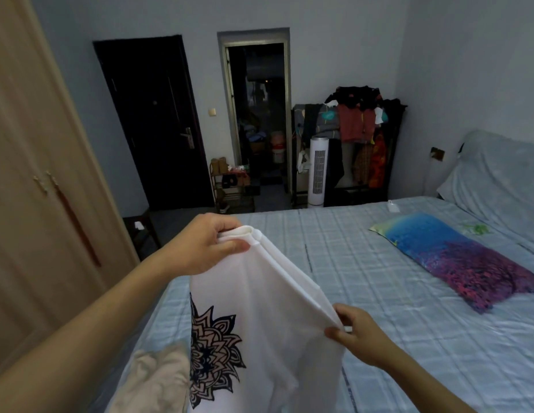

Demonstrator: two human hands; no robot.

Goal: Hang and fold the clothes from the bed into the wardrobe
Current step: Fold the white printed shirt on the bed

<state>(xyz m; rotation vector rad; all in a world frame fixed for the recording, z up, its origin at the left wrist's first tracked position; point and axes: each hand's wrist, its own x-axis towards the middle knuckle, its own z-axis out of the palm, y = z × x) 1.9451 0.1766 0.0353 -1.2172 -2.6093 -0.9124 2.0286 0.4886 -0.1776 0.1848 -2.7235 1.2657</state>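
Left hand (200, 248) and right hand (359, 335) fingers each clamped on white mandala-print T-shirt (259, 317), held above bed (394, 293); no legible writing.

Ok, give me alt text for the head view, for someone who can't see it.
Both hands hold a white T-shirt with a dark mandala print up over a blue checked bed, left hand and right hand each gripping its top edge. A beige garment lies below; the closed wardrobe stands left.
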